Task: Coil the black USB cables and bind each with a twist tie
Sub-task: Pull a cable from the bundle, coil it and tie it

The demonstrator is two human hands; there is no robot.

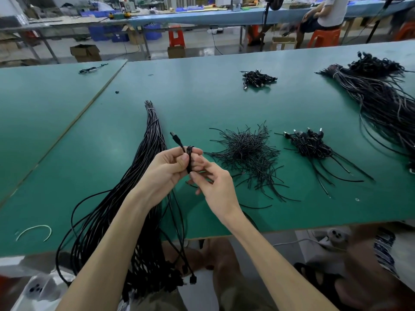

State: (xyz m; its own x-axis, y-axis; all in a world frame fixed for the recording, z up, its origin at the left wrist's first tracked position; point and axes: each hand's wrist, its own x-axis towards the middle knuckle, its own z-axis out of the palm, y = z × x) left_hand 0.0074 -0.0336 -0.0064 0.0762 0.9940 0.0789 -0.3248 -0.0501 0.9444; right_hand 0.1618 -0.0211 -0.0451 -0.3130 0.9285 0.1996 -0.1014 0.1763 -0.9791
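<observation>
Head view: I see the left hand gripping a small coiled cable above the green table, its USB plug poking up-left. The right hand pinches the coil's lower end. On the table, the twist-tie pile lies just right of the hands, the uncoiled cable bundle lies left, and the finished coils lie farther right.
</observation>
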